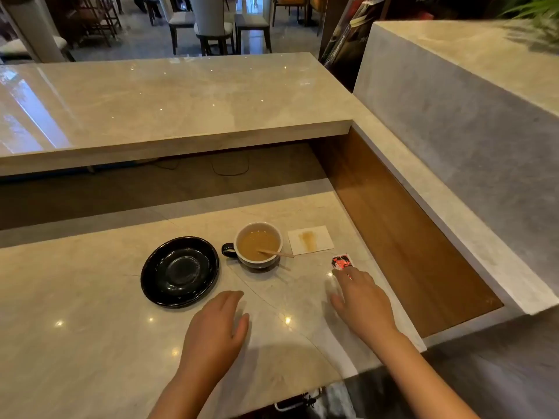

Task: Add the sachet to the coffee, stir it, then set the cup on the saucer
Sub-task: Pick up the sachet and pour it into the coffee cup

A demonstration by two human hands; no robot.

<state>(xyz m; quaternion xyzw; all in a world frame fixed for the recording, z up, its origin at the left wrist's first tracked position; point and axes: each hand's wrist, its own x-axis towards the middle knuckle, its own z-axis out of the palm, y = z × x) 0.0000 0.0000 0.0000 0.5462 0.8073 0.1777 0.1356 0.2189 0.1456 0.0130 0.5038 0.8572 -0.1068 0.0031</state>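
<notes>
Marble counter (90,297), cup (259,245) holding coffee (257,243), perhaps milky

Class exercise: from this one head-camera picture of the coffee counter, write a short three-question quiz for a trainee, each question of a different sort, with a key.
1. True or false: the cup already stands on the saucer.
2. Multiple choice: the stirrer is (A) lying on the napkin, (B) resting in the coffee with its end over the cup's rim, (C) held in the left hand.
3. Fill in: the fingers of the right hand are reaching the ______.

Key
1. False: the cup stands on the counter, right of the saucer.
2. B.
3. Sachet, lying on the counter, not yet lifted.
</notes>
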